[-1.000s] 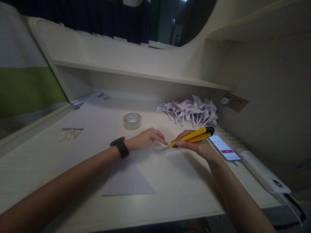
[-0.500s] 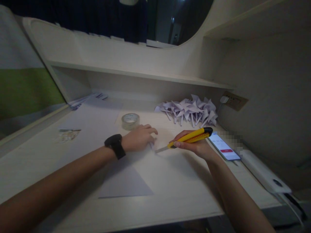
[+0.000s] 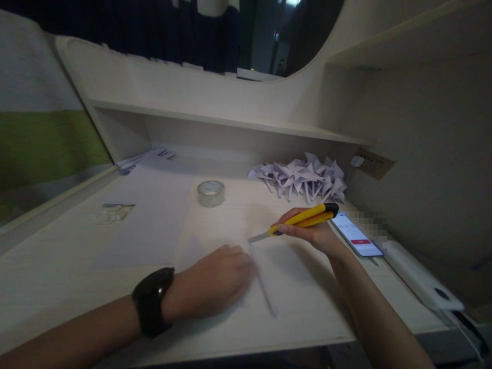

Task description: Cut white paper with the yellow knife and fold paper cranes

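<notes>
My right hand grips a yellow utility knife with a black end. Its bare blade points left, the tip at the upper end of a thin, blurred white paper strip or roll. That paper slants down to the right on the white desk. My left hand, with a black watch on the wrist, lies low over the desk beside the strip. Its fingers look curled but are smeared by motion; whether they hold the strip cannot be made out.
A roll of clear tape lies behind my left hand. White sheets cover the left side, near a small patterned piece. Folded paper pinwheels are heaped at the back right. A phone and a white power strip line the right edge.
My left hand has moved down toward the front edge, and the thin paper strip now shows at greater length beside it. The right hand with the knife has barely moved.
</notes>
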`<action>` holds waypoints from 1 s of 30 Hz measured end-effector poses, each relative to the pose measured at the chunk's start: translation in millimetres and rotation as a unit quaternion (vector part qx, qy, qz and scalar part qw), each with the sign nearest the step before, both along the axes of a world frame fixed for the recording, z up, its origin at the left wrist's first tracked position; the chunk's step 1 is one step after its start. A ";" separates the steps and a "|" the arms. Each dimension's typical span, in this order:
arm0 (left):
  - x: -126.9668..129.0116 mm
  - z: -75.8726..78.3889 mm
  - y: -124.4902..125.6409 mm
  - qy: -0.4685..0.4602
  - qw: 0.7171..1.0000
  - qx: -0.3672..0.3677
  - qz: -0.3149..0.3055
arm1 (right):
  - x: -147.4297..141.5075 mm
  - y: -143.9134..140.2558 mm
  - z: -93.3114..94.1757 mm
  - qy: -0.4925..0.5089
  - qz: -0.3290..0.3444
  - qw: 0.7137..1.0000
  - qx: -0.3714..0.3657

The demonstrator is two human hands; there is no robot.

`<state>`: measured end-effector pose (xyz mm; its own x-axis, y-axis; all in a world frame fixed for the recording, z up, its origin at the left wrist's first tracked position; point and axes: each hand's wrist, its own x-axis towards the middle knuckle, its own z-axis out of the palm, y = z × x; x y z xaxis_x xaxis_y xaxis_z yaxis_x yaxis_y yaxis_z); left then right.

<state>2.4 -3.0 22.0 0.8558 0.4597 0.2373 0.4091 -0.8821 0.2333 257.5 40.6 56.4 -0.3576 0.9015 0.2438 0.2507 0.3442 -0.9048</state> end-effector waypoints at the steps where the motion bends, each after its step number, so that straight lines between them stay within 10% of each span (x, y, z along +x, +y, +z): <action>1: 6.4 -3.1 -0.5 0.005 1.000 0.012 0.007 | 0.1 0.1 -0.2 -0.002 0.000 1.000 0.003; 14: -12.5 7.2 -2.4 0.094 0.990 0.048 0.096 | -1.1 -0.9 0.6 0.008 -0.006 1.000 -0.003; 30: -3.0 -7.6 75.7 0.087 0.990 -0.027 0.112 | -0.5 0.1 2.2 0.008 0.012 1.000 0.007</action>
<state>-0.6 72.6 14.3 0.7565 0.6507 0.0656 0.6312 -0.7528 0.1867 257.0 40.7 58.6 -0.3743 0.8894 0.2625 0.2278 0.3626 -0.9037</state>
